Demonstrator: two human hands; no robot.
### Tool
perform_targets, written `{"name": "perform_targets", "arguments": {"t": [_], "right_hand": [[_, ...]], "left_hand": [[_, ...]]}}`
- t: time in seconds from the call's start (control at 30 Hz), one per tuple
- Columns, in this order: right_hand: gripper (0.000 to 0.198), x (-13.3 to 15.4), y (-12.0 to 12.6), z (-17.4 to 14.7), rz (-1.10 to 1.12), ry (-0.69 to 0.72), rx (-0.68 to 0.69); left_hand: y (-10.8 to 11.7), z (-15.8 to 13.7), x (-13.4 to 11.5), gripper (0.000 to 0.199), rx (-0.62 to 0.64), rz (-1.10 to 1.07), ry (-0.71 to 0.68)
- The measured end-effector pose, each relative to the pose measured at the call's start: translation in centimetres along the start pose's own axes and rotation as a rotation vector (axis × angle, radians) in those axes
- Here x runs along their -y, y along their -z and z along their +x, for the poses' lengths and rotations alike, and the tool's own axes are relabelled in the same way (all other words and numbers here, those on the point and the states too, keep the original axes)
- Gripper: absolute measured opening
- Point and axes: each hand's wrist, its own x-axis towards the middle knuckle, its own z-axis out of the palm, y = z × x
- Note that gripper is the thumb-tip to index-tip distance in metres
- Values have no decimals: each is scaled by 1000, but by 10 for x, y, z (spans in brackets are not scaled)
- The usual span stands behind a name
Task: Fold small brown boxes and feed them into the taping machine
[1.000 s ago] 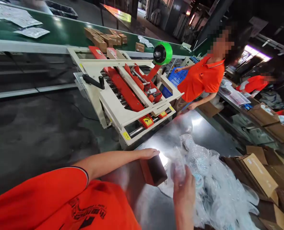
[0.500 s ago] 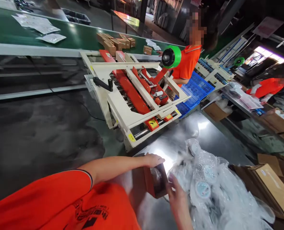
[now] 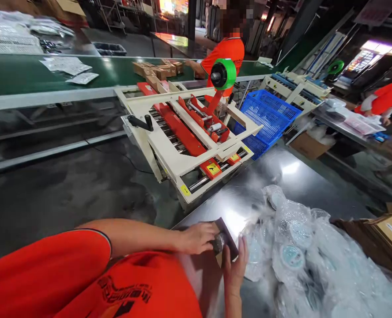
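A small brown cardboard box [image 3: 228, 236] is on the metal table in front of me, its top open at least in part. Inside it, something wrapped in clear plastic shows, too obscured to name. My left hand [image 3: 200, 237] grips the box's left side with bent fingers. Against the near right side, my right hand [image 3: 235, 265] holds the box, thumb at the opening and fingers along the outer wall. Just right of that hand lies a heap of bubble-wrapped items [image 3: 292, 256], some showing round pale-blue labels.
Beyond the metal table [image 3: 275, 176] stands a cream-and-red carton taping machine [image 3: 196, 141] with a green tape roll. A green conveyor [image 3: 116, 70] carries boxes and bags. A co-worker [image 3: 227, 53] stands beside it, near blue crates [image 3: 269, 115]. Flattened cardboard [image 3: 378, 234] lies right.
My left hand has moved from the box's far top edge to its left side. The box has turned and tilted between my hands. The co-worker has shifted toward the boxes on the conveyor.
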Motion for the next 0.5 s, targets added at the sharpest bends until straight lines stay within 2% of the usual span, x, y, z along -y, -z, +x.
{"name": "perform_targets", "arguments": {"t": [0.03,0.13,0.17,0.2,0.23,0.3,0.4,0.5], "right_hand": [[62,-7,4,1,-22,92,45],[48,-33,17,2,-91,280,212],[49,-40,21,4,-110,294,249],[50,-45,26,6,-123,290,275],[51,-49,31,9,-128,277,299],[52,-52,42,17,-110,243,359],[55,-47,53,18,-33,154,487],[61,-32,46,-9,-115,46,427]], "left_hand": [[3,4,6,35,0,-19,61],[14,33,25,117,-12,-129,278],[15,45,31,135,17,-188,311],[15,58,37,145,64,-245,317],[14,68,44,148,114,-296,314],[7,82,55,142,176,-358,319],[-4,84,67,125,175,-368,349],[-11,73,72,119,149,-374,338]]}}
